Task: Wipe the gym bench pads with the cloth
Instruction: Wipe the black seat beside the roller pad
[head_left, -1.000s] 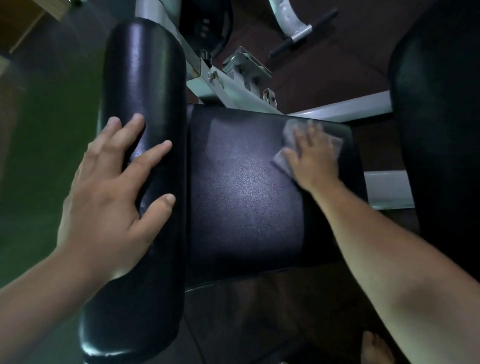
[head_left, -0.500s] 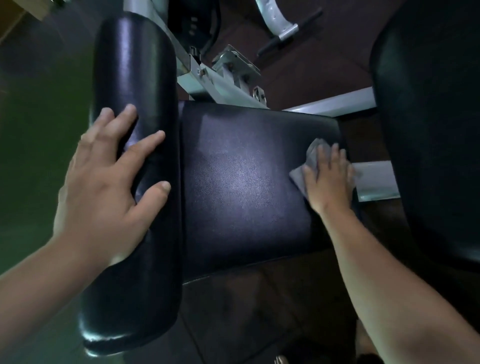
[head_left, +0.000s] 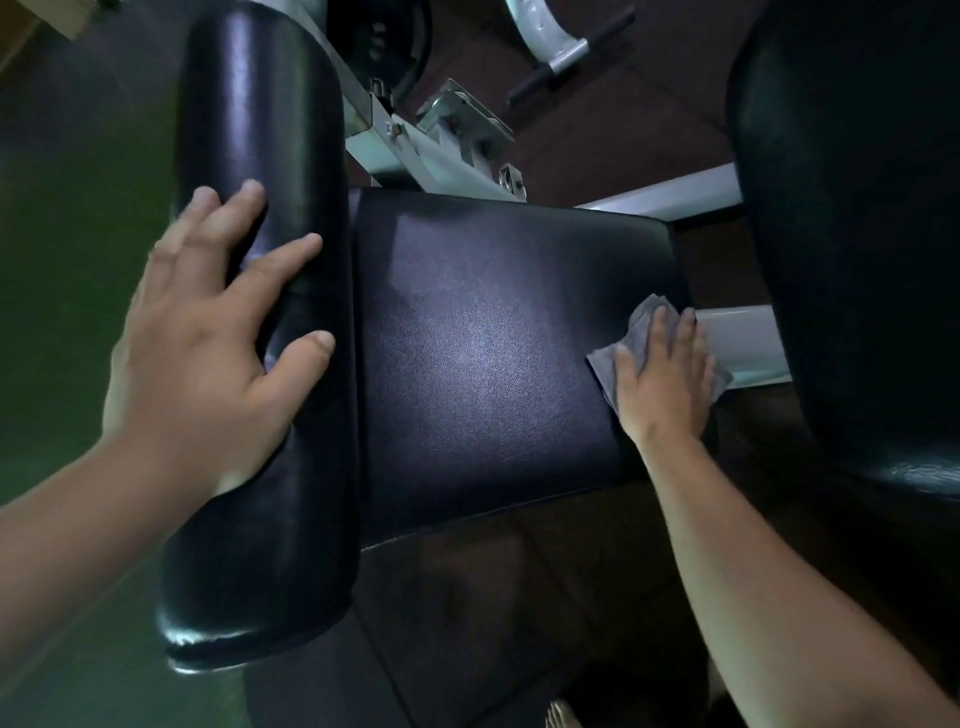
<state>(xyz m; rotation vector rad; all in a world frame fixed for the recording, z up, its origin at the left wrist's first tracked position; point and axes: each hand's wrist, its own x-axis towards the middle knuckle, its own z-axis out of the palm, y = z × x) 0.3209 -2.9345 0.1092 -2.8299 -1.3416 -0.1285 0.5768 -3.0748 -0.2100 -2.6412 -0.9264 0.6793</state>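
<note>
Your right hand (head_left: 660, 379), fingers straight and together, presses the cloth (head_left: 605, 373) at the pad's (head_left: 493, 338) 3 o'clock edge; the rest lies toward 9 o'clock, toward your spread left hand (head_left: 208, 353).

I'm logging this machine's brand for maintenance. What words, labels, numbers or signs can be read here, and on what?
None can be read.
The roller pad, flat pad, cloth and white frame show no lettering.
The dark disc at the top is too dim and blurred to tell whether it bears any marking.
</note>
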